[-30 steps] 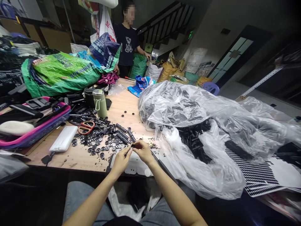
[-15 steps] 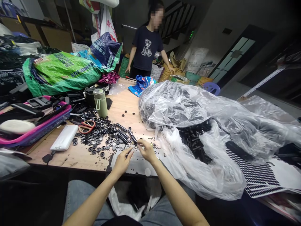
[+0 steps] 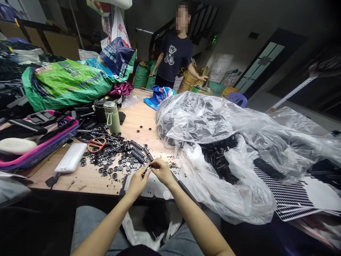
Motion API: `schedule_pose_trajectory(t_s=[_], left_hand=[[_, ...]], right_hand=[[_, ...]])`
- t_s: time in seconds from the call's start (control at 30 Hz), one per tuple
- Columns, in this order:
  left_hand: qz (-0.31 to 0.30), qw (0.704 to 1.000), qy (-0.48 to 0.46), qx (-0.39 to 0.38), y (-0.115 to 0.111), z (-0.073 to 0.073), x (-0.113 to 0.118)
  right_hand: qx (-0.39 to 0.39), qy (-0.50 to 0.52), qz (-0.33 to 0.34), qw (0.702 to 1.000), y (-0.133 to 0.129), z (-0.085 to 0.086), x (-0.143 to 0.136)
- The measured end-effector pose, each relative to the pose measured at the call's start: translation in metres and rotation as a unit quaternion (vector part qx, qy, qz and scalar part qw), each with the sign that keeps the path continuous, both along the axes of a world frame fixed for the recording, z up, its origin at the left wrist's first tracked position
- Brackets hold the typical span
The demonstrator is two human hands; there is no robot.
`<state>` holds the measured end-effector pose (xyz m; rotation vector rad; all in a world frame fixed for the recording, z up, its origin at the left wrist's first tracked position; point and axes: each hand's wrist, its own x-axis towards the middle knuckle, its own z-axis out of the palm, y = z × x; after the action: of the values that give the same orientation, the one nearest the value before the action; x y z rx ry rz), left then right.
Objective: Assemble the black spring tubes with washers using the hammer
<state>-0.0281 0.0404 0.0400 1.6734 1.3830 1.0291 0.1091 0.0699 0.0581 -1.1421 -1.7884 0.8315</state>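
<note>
Near the table's front edge, my left hand is closed around a small dark piece with a thin shiny rod. My right hand pinches at the upper end of that piece, its fingertips meeting the left ones; whatever lies between them is too small to make out. Both hands are over a grey plate. Just beyond them lie black ridged stacks on the table. Many loose black discs are spread to the left, beside orange-handled scissors.
A white power bank, a pink basket and a green flask stand left. A large clear plastic bag with black parts covers the right side. Across the table stands a person.
My right hand has moved left from the ridged stacks to my left hand, and their fingertips now meet. The person opposite has shifted right and turned. The view has moved slightly.
</note>
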Motion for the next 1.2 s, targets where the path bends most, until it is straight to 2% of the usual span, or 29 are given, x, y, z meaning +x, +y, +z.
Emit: schedule_pose_trajectory(t_s=[0.2,0.4,0.43,0.47,0.57,0.63,0.77,0.93,1.2], left_hand=[[-0.004,1.000,0.015,0.013,-0.004,-0.002,0.000],[0.040,0.997,-0.040,0.043,-0.002,-0.012,0.000],[0.045,0.997,-0.049,0.050,-0.001,-0.015,0.001],[0.045,0.996,-0.054,0.054,-0.001,-0.018,0.001],[0.031,0.997,-0.046,0.052,-0.002,-0.027,0.003],[0.040,0.998,-0.036,0.046,-0.004,-0.030,0.003],[0.065,0.997,-0.025,0.032,-0.005,-0.023,0.002],[0.026,0.999,-0.003,0.033,0.000,-0.010,0.002],[0.001,0.998,0.047,0.035,-0.002,-0.015,0.003]], right_hand=[[0.067,-0.013,0.002,0.998,-0.010,0.012,0.003],[0.039,-0.046,0.117,0.991,-0.019,0.026,0.003],[0.041,-0.054,0.115,0.991,-0.017,0.024,0.002],[0.035,-0.068,0.091,0.993,-0.013,0.021,0.002],[-0.026,-0.124,-0.037,0.991,0.009,0.006,0.005],[-0.070,-0.138,-0.081,0.985,0.024,-0.006,0.009],[-0.129,-0.068,-0.088,0.985,0.035,-0.021,0.014],[-0.222,0.085,-0.062,0.969,0.015,-0.022,0.006],[-0.262,0.225,-0.069,0.936,-0.001,-0.015,-0.001]])
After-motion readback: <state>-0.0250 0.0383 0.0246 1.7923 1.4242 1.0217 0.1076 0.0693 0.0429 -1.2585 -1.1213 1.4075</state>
